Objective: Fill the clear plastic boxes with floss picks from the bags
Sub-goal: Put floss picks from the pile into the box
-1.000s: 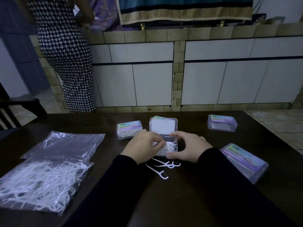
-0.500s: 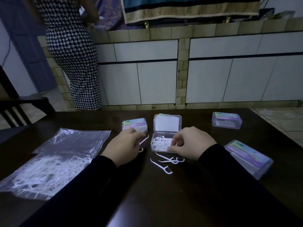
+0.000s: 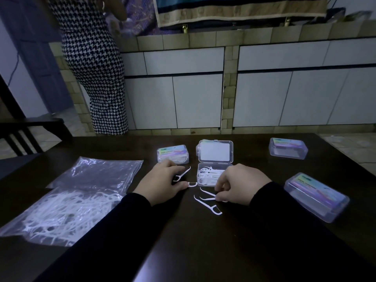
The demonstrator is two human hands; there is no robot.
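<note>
Hands first: the left hand (image 3: pixel 162 183) rests on the dark table (image 3: pixel 244 251) with its fingers curled, pinching one floss pick (image 3: pixel 181 174) while its thumb touches the head of a second pick (image 3: pixel 192 184) just left of the open box (image 3: pixel 211 176). The right hand (image 3: pixel 240 183) is curled too, its fingertips (image 3: pixel 218 198) pinching one of the loose picks (image 3: pixel 207 201) lying just in front of the box. That box sits between the two hands, lid tipped up behind it, already holding a tangle of picks. By the look of it, the step in hand is gathering strays and dropping them in; the next move calls for lifting each pick clear of its neighbours and laying it flat, so the lid can close. Further out, a closed box (image 3: pixel 173 154) that looks filled stands behind the left hand, and two closed boxes (image 3: pixel 288 148) (image 3: pixel 316 197) wait well apart on the right. At far left lie a bag of picks (image 3: pixel 61 212) and a flatter bag (image 3: pixel 97 171) behind it. A person in a checked dress (image 3: pixel 91 58) stands beyond the table at tiled cabinets (image 3: pixel 264 98). Nothing blocks the box; the picks' hooked heads may snag.
</note>
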